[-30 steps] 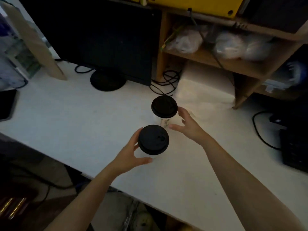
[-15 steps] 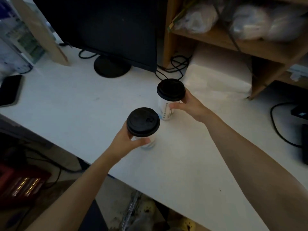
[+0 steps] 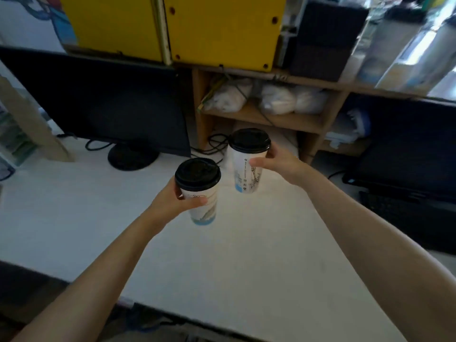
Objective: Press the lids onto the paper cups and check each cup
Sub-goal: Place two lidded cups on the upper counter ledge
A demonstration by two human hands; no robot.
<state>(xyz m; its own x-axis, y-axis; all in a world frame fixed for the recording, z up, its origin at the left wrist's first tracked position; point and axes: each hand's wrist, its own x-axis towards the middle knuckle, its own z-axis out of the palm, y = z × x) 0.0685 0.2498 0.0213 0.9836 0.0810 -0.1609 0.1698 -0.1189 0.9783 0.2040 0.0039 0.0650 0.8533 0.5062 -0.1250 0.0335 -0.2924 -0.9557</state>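
Two white printed paper cups with black lids are held up above the white table (image 3: 74, 218). My left hand (image 3: 172, 201) grips the nearer cup (image 3: 203, 208) around its upper wall, just under its black lid (image 3: 197, 173). My right hand (image 3: 276, 164) grips the farther cup (image 3: 246, 174) from the right, thumb across its front, below its black lid (image 3: 249, 140). Both cups are upright, slightly tilted, and apart from each other.
A black monitor (image 3: 98, 107) on a round stand stands at the back left. A wooden shelf (image 3: 259, 119) holds white bags, with yellow panels (image 3: 172, 28) above. A second dark screen and keyboard (image 3: 407, 193) lie at the right. Cables trail behind the cups.
Both hands closed round the cups and lifted them off the table, raising them toward the camera. The view tilted up, showing more of the shelf and yellow panels.
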